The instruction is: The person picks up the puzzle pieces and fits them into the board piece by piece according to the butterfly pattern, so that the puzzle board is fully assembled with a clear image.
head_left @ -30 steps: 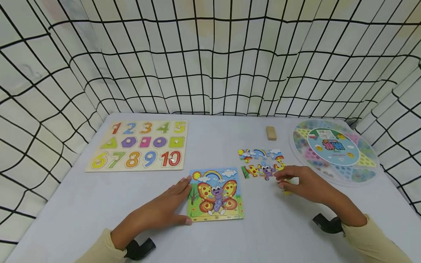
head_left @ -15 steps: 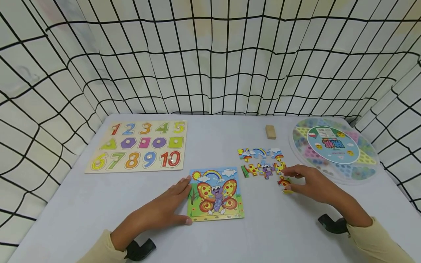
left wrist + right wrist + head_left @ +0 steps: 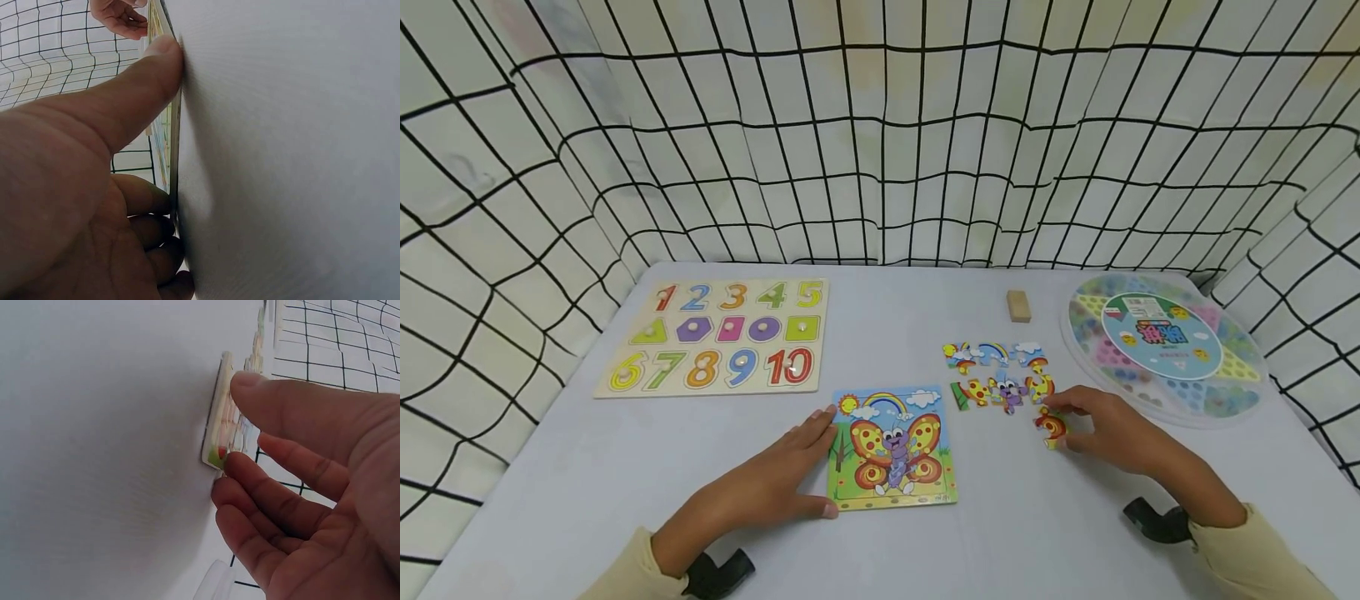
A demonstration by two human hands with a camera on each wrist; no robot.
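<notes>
A square butterfly picture board (image 3: 893, 450) lies flat in front of me. My left hand (image 3: 771, 479) rests along its left side, fingers extended and thumb tip at the lower left corner; the left wrist view shows thumb and fingers against the board's edge (image 3: 176, 125). To the right, my right hand (image 3: 1116, 429) has thumb and forefinger at the right-hand corners of a loose puzzle piece (image 3: 1049, 427) with a red-orange swirl. In the right wrist view this piece (image 3: 217, 419) sits flat between thumb and fingertips. Just beyond it lie two rows of puzzle pieces (image 3: 1009, 390).
A wooden number-and-shape board (image 3: 711, 340) is at the back left. A small wooden block (image 3: 1018, 306) lies behind the pieces. The round clear box (image 3: 1161, 346) with a blue label stands at the right. Black netting (image 3: 883, 175) surrounds the white table.
My right hand has drawn back toward me and to the right, uncovering the swirl piece and the end piece of the nearer row. The left hand and butterfly board have stayed put.
</notes>
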